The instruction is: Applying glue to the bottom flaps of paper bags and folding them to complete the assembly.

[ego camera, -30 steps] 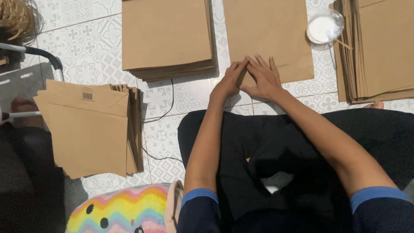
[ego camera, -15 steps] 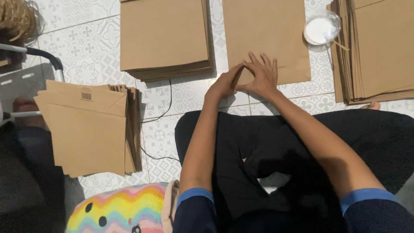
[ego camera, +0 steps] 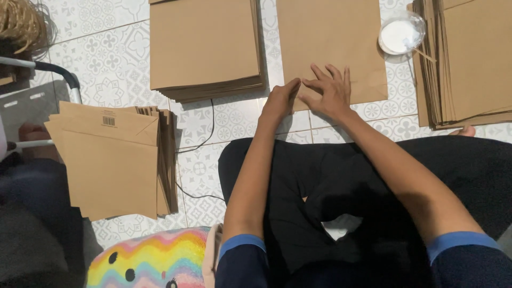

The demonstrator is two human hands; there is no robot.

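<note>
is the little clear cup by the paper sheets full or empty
Not empty: the clear cup holds something white across its bottom, with a thin stick leaning out. How deep, cannot tell.

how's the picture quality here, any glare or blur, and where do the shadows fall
Head view: mostly sharp, soft even indoor light; the left hand and right hand on the brown paper sheet look slightly soft. The glossy floor tiles show a faint sheen. Dark shadow fills the lap and the frame's left edge.

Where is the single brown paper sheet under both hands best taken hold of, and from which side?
Probably the near bottom edge of the brown paper sheet, approached from the person's side: it lies flat on the tiled floor, with left hand and right hand already pressing there.
</note>
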